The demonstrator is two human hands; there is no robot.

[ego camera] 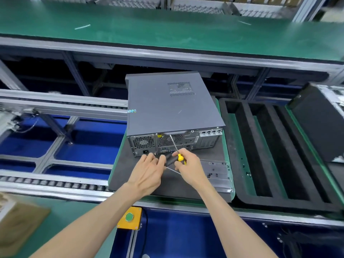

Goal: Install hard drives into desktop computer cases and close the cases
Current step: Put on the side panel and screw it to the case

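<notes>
A closed dark grey metal desktop computer case (171, 103) lay flat on a dark foam pad (186, 183) atop a green-edged surface (227, 146), its rear panel of fan grilles and ports facing the person. The right hand (188, 164) grasped a screwdriver with a yellow-and-black handle (176, 158), whose thin steel shaft rose at a slant to the top edge of the rear panel, above the middle fan grille. The left hand (149, 168) lay just beside it, fingers loosely curled, their tips touching the black end of the handle. A thin pale rod ran across the pad between the two hands. Small dark screws (212, 175) lay scattered on a clear plastic tray (216, 175) right of the hands. Further right sat a black foam insert with long slots (270, 151). A yellow box with a green button (129, 217) sat at the near edge.
</notes>
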